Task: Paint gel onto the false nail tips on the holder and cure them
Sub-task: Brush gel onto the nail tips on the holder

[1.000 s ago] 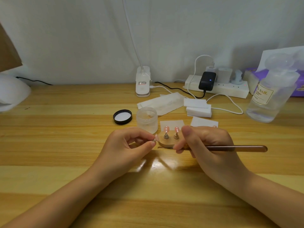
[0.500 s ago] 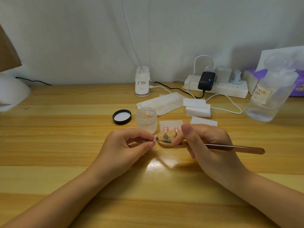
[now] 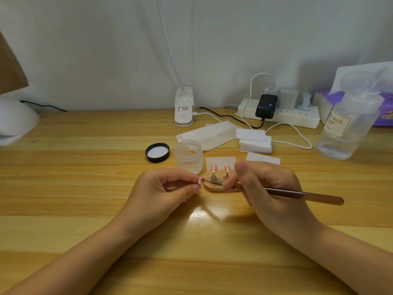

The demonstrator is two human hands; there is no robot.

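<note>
A pink nail tip, pinched in the left hand just beside the wooden holder on the counter. The brush, clamped in the right hand's grip, has dipped from level a second ago; its point now meets the tip, suggesting painting is under way. Two tips stand mounted; the open gel jar sits behind.

glossy wooden table, frosted plastic jar
</note>
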